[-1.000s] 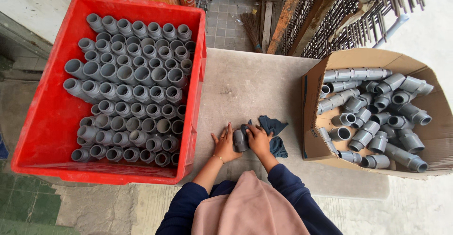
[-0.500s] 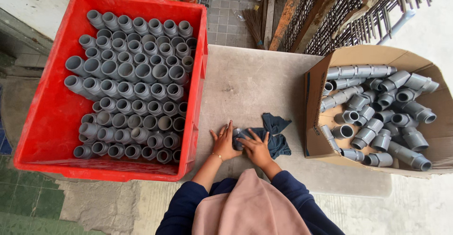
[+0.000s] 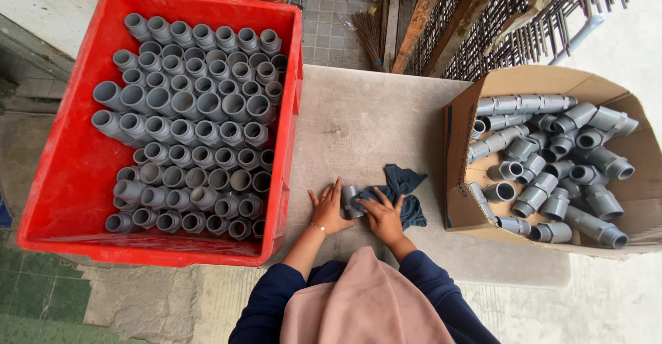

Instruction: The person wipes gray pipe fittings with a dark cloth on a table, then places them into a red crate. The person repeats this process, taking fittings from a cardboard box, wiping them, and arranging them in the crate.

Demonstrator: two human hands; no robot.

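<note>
We see the left hand (image 3: 328,211) lying flat on the grey table (image 3: 372,120), fingers spread wide, fingertips touching a short grey pipe piece (image 3: 350,202). The right hand (image 3: 383,218) presses a dark blue cloth (image 3: 401,193) against that piece, fingers spread over the cloth (we cannot tell if they grip it). The piece sits between both sets of fingers. Left of the left fingers stands a big red crate (image 3: 62,171) packed with upright grey pipes. Right of the right fingers a brown cardboard box (image 3: 458,151) lies tipped open, with grey pipe fittings (image 3: 552,151) piled inside. Nothing stands between the fingers and either one.
</note>
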